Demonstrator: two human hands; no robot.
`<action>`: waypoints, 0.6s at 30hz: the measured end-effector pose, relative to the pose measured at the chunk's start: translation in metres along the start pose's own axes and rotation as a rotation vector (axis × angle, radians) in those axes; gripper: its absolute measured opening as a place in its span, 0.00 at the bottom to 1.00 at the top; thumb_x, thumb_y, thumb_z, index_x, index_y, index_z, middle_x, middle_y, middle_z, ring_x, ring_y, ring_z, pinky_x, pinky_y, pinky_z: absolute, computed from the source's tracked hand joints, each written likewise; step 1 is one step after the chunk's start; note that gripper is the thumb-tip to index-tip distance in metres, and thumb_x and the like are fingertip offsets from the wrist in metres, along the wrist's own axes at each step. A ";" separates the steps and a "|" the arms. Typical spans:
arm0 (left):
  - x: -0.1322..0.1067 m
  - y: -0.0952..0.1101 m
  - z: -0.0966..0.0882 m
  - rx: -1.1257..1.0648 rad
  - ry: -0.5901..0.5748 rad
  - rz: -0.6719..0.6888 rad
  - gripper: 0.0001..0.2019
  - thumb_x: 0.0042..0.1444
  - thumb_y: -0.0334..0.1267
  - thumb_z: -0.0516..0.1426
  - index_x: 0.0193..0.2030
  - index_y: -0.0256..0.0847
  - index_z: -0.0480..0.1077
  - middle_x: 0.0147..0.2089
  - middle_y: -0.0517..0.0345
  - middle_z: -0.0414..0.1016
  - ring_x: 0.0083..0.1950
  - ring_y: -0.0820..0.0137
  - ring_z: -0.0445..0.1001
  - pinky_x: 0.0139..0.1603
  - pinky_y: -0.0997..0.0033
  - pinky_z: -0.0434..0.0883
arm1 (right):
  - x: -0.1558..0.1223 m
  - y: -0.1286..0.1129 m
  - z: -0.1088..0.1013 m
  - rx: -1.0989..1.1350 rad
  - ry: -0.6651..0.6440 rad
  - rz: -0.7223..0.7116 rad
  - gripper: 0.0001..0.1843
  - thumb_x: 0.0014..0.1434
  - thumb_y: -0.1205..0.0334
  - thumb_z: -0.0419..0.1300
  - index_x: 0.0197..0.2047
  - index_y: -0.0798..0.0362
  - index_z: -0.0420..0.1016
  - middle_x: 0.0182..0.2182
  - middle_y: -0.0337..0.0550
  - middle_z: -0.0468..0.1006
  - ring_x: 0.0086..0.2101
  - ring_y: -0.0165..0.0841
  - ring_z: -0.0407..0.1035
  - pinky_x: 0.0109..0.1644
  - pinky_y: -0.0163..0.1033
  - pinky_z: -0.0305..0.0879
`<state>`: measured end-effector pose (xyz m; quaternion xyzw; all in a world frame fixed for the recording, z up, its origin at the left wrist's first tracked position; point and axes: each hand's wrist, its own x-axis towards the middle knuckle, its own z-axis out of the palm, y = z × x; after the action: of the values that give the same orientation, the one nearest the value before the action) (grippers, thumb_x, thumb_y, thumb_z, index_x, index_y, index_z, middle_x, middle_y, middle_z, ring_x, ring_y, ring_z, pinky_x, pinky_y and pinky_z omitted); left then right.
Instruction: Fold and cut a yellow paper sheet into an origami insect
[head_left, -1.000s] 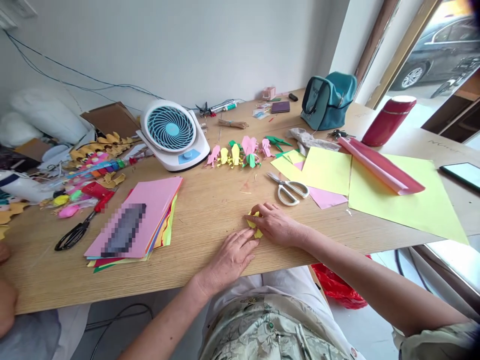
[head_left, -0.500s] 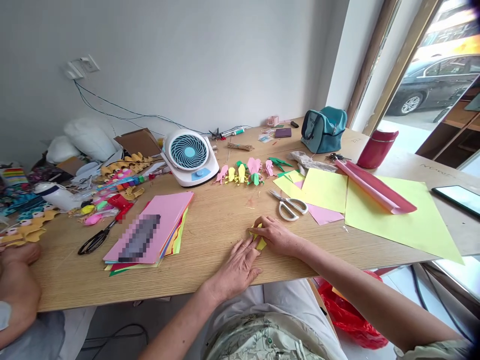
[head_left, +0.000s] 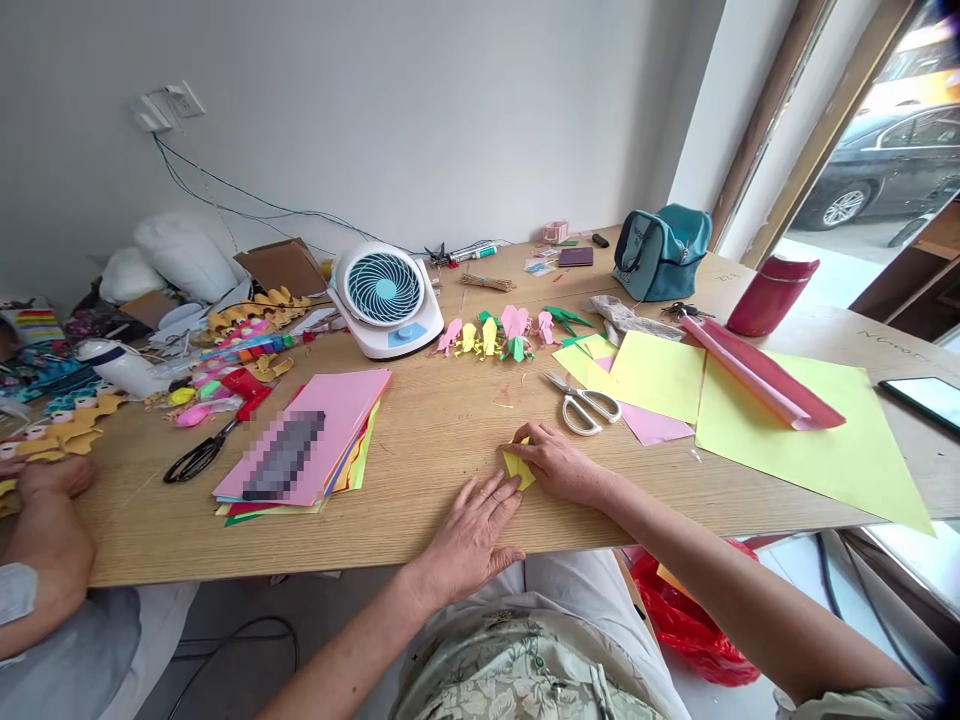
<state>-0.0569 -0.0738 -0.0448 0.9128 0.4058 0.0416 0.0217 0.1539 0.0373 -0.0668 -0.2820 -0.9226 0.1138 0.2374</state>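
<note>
A small folded yellow paper piece (head_left: 517, 464) lies on the wooden table (head_left: 420, 450) near its front edge. My right hand (head_left: 559, 465) lies over the piece's right side, fingers bent and pressing it down. My left hand (head_left: 476, 530) rests flat on the table just left of the piece, fingers stretched out, fingertips touching its lower edge. White-handled scissors (head_left: 585, 405) lie a little beyond my right hand.
A stack of coloured sheets (head_left: 315, 440) lies to the left, black scissors (head_left: 202, 455) beside it. Behind are a white fan (head_left: 386, 295), folded paper figures (head_left: 502, 335), yellow sheets (head_left: 787, 420), a pink roll (head_left: 757, 370), a teal bag (head_left: 660, 250), a red flask (head_left: 769, 295). Another person's hand (head_left: 45, 500) is at the far left.
My head has lifted, so the scene sits lower and more wall shows. My left hand has slid slightly back from the yellow piece; my right hand still presses it.
</note>
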 end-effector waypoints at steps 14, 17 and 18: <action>0.018 -0.020 -0.005 -0.035 0.227 -0.162 0.10 0.67 0.36 0.51 0.47 0.37 0.72 0.53 0.48 0.77 0.55 0.60 0.72 0.57 0.55 0.68 | -0.012 -0.006 -0.025 0.132 -0.022 0.077 0.23 0.64 0.70 0.51 0.62 0.51 0.69 0.44 0.50 0.74 0.44 0.41 0.71 0.49 0.47 0.70; 0.026 -0.019 -0.004 -0.012 0.207 -0.188 0.09 0.66 0.34 0.53 0.48 0.38 0.71 0.45 0.50 0.76 0.48 0.60 0.72 0.48 0.58 0.70 | -0.013 -0.005 -0.028 0.134 -0.029 0.080 0.24 0.64 0.70 0.52 0.62 0.51 0.69 0.45 0.50 0.74 0.44 0.41 0.71 0.50 0.48 0.70; 0.028 -0.019 -0.004 -0.010 0.212 -0.190 0.09 0.66 0.34 0.53 0.49 0.38 0.71 0.44 0.51 0.76 0.47 0.60 0.71 0.47 0.58 0.71 | -0.013 -0.005 -0.029 0.133 -0.030 0.076 0.24 0.64 0.71 0.53 0.62 0.51 0.69 0.45 0.50 0.74 0.45 0.41 0.70 0.50 0.48 0.70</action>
<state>-0.0530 -0.0404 -0.0410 0.8607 0.4900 0.1377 -0.0128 0.1754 0.0281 -0.0451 -0.2986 -0.9052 0.1879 0.2370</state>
